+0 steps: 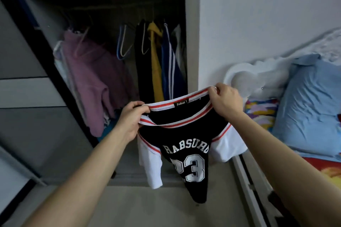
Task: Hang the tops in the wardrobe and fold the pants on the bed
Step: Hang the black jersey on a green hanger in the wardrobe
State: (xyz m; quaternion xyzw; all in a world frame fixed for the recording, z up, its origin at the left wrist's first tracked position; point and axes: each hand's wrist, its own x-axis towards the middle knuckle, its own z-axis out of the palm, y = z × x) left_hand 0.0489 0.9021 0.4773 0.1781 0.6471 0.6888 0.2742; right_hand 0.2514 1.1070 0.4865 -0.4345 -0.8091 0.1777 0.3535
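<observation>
Both hands hold a black jersey (186, 153) up in front of the open wardrobe (103, 5). The left hand (132, 119) grips the red-and-white striped collar at its left side, fingers curled round the band. The right hand (224, 100) pinches the collar's right side, a little higher. The collar is stretched wide between them, with a small label showing at its back. The jersey hangs down free, with white sleeves, white lettering and the number 23 facing the camera. Inside the wardrobe a purple top (88, 79) hangs at the left, two bare hangers (123, 42) in the middle, and black, yellow and blue garments (158, 64) at the right. The bed (311, 143) lies at the right, with a blue pillow (310, 107) on it.
</observation>
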